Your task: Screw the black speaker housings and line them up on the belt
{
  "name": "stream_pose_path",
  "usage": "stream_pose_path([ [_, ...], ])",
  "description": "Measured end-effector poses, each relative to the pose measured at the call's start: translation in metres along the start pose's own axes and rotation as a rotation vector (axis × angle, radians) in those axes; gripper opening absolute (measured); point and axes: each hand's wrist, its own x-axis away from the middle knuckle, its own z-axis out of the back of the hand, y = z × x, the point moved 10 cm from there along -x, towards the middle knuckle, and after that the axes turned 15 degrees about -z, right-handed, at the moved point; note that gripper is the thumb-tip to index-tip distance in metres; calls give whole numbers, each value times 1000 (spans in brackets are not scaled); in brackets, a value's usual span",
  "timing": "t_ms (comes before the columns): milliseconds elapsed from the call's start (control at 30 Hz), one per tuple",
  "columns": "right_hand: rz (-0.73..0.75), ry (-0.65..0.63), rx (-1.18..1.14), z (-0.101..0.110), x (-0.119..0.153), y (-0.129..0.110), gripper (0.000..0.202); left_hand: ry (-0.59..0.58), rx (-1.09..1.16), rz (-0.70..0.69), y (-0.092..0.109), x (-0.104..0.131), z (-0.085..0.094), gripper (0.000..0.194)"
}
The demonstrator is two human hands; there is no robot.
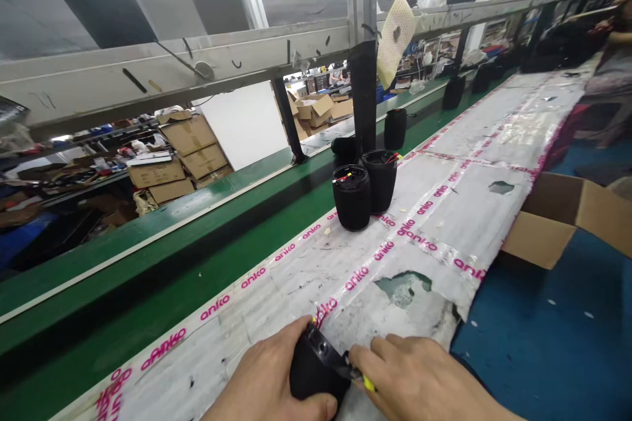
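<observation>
At the bottom of the head view, my left hand (274,375) is closed around a black fabric-covered cylinder (316,368), which looks like a speaker housing tilted on its side. Thin red and dark wires (318,319) stick out by its rim. My right hand (415,375) is closed on a small hand tool (356,373) with a dark metal tip and a yellow part. The tool's tip touches the rim of the housing; its exact kind is mostly hidden by the fingers. Further up the bench stand two similar black housings (351,200) (380,184), with coloured wires in their open tops.
White sheeting (266,322) with pink lettering and torn patches covers the bench. A green conveyor belt (162,289) runs along its left, with another black housing (395,129) near the post (363,99). An opened cardboard box (538,237) stands at right. A metal beam (247,49) crosses above.
</observation>
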Motion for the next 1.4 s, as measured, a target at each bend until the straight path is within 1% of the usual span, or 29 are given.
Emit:
stream_pose_path([
  [100,21,7,-14,-3,1,-4,38,10,12,-9,3,0,0,43],
  [167,35,-10,-21,-4,0,-5,38,10,5,-15,4,-1,-1,46],
  [267,76,-46,-16,-7,-2,-7,36,-2,4,10,2,-2,-2,55],
  [333,91,-61,-6,-8,-4,-7,35,-16,-2,32,-1,-2,-3,55],
  [400,88,-63,3,-7,-6,-7,37,-18,-14,32,-2,-3,-4,53],
  [533,59,-27,6,-1,-7,-8,39,5,-11,18,0,-2,-3,60],
  [600,46,-18,5,1,-6,-7,39,-7,-30,37,2,-2,-3,57],
  [667,47,-41,11,0,-5,-7,37,-21,-64,61,4,-2,-3,55],
  [800,103,-143,19,-11,-4,-8,32,-51,-67,75,7,-4,-5,64],
  [900,117,-212,36,-17,-4,-8,30,-49,-67,71,6,-6,-6,63],
  [967,112,-205,45,-15,-5,-8,26,-50,-68,64,4,-6,-7,63],
  [1100,120,-103,25,2,-11,-12,25,-71,-59,55,-1,-6,-9,57],
  [1167,135,-82,16,9,-16,-16,27,-87,-58,52,-2,-6,-10,59],
  [1267,168,-90,26,13,-23,-21,27,-117,-99,68,-7,-6,-13,67],
  [1400,170,-141,67,5,-24,-21,25,-106,-100,74,-10,-8,-15,78],
])
